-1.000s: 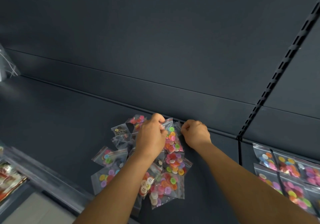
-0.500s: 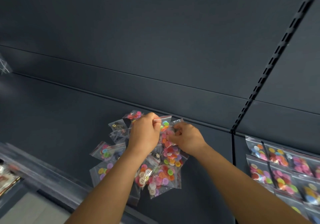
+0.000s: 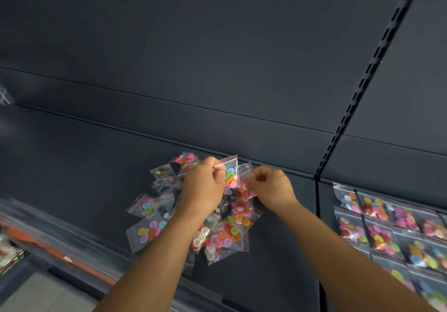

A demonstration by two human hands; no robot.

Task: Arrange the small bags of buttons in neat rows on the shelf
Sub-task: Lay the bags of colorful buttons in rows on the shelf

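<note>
A loose heap of small clear bags of coloured buttons (image 3: 225,235) lies on the dark shelf (image 3: 72,166) near its back wall. My left hand (image 3: 204,188) pinches the top edge of one bag of buttons (image 3: 231,175) and holds it upright above the heap. My right hand (image 3: 271,187) grips a second bag of pink and red buttons (image 3: 244,188) just beside it. On the adjoining shelf section to the right, several button bags (image 3: 377,224) lie flat in rows.
A slotted upright rail (image 3: 362,87) runs diagonally down the back wall and divides the two shelf sections. The shelf's front lip (image 3: 55,236) crosses the lower left, with packaged goods (image 3: 9,253) below it. A clear packet (image 3: 4,95) shows at the far left edge.
Both hands rose from the back of the heap, each lifting a bag off it. The view shifted right, showing more of the arranged rows.
</note>
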